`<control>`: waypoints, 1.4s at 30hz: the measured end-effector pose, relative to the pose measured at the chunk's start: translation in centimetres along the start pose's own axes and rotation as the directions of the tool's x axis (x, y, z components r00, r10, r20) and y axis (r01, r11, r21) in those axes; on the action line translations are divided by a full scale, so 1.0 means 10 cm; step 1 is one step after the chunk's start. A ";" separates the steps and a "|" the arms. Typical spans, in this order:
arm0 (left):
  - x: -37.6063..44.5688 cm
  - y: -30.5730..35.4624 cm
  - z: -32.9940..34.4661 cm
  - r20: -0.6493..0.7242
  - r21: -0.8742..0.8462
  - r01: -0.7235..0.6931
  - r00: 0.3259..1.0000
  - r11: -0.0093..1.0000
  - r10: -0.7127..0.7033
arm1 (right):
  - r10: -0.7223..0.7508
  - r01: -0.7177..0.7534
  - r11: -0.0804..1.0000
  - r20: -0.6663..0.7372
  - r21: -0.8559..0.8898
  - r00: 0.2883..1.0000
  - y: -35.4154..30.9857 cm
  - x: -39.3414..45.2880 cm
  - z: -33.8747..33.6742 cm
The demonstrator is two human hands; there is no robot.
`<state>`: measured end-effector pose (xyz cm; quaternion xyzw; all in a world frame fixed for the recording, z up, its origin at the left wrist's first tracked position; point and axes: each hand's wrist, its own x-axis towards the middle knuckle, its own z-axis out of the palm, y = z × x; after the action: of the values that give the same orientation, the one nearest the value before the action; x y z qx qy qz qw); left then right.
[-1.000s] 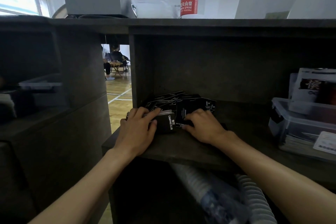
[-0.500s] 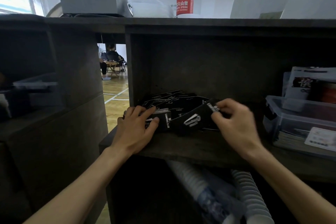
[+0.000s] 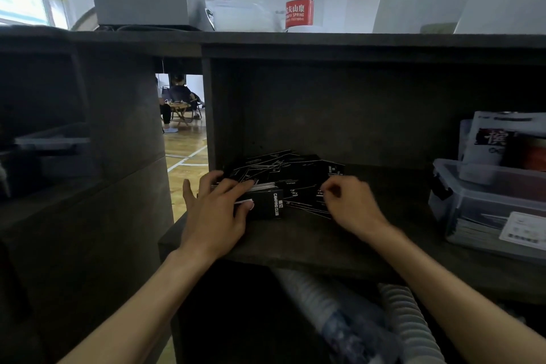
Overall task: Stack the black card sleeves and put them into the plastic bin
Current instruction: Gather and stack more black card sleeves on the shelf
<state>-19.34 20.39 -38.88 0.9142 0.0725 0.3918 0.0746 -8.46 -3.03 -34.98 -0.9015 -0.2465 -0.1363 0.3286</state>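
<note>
1. Left hand [image 3: 217,213]: fingers lie nearly straight across the top of a small squared-up stack of card sleeves [image 3: 267,201], thumb tip against its near edge. It presses and steadies the stack rather than gripping it.
2. Right hand [image 3: 350,204]: fingers curled, tips at the near right edge of the loose sleeves [image 3: 286,170]. It looks like a pinch on one sleeve, but the contact is blurred, so whether anything is actually held cannot be told.
3. Handling, as a judgement: thin, light, flat, probably slick, and likely to slide and fan apart. Best taken by the long edges between thumb and fingers, squared against the shelf [image 3: 310,245], then carried as one block.
4. Look: black with white print; the stack's top sleeve reads "CAMPING CLUB". The loose ones lie scattered and overlapping, just behind and right of the stack.
5. Location: all sleeves sit on the dark shelf, left part of the compartment. The plastic bin [image 3: 487,210] stands well apart at the right, clear-walled and already holding printed material.
</note>
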 end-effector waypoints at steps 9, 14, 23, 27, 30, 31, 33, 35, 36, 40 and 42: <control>0.00 0.06 -0.03 0.061 0.049 0.041 0.997 0.998 -0.044 | 0.084 -0.026 0.959 0.195 -0.282 0.977 0.49 -0.08 -0.15; 0.00 0.07 -0.05 0.116 0.012 0.059 0.991 0.998 -0.060 | 0.033 0.038 0.965 0.264 -0.259 0.964 0.48 -0.24 -0.29; 0.00 0.06 -0.04 0.123 -0.003 0.073 0.990 0.997 -0.072 | -0.255 0.354 0.903 0.361 -0.242 0.897 0.59 -0.90 -0.55; -0.01 0.06 -0.03 0.104 0.014 0.066 0.992 0.998 -0.067 | -0.474 0.537 0.798 0.268 -0.272 0.839 0.50 -1.07 -0.56; 0.00 0.06 -0.03 0.107 0.016 0.065 0.992 0.998 -0.066 | -0.583 0.613 0.749 0.191 -0.251 0.790 0.32 -1.09 -0.57; 0.00 0.05 -0.03 0.107 0.015 0.065 0.992 0.998 -0.067 | -0.608 0.628 0.735 0.162 -0.255 0.777 0.27 -1.08 -0.56; 0.00 0.05 -0.03 0.106 0.010 0.065 0.992 0.998 -0.066 | -0.641 0.641 0.715 0.105 -0.278 0.760 0.17 -1.03 -0.52; 0.00 0.04 -0.02 0.108 0.006 0.066 0.992 0.998 -0.066 | -0.647 0.634 0.706 0.078 -0.316 0.759 0.07 -0.96 -0.46; 0.00 0.03 -0.03 0.112 0.004 0.066 0.992 0.998 -0.066 | -0.644 0.627 0.709 0.066 -0.323 0.762 0.02 -0.92 -0.44; 0.00 0.03 -0.03 0.116 0.001 0.067 0.991 0.998 -0.066 | -0.616 0.599 0.782 -0.063 -0.176 0.785 -0.27 -0.75 -0.40; 0.01 0.03 -0.03 0.110 0.004 0.065 0.992 0.998 -0.065 | -0.592 0.578 0.805 -0.116 -0.131 0.798 -0.45 -0.63 -0.40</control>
<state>-19.51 20.10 -38.56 0.9315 0.0983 0.3381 0.0912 -16.47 -4.92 -32.17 -0.7819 -0.4809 -0.3099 0.2475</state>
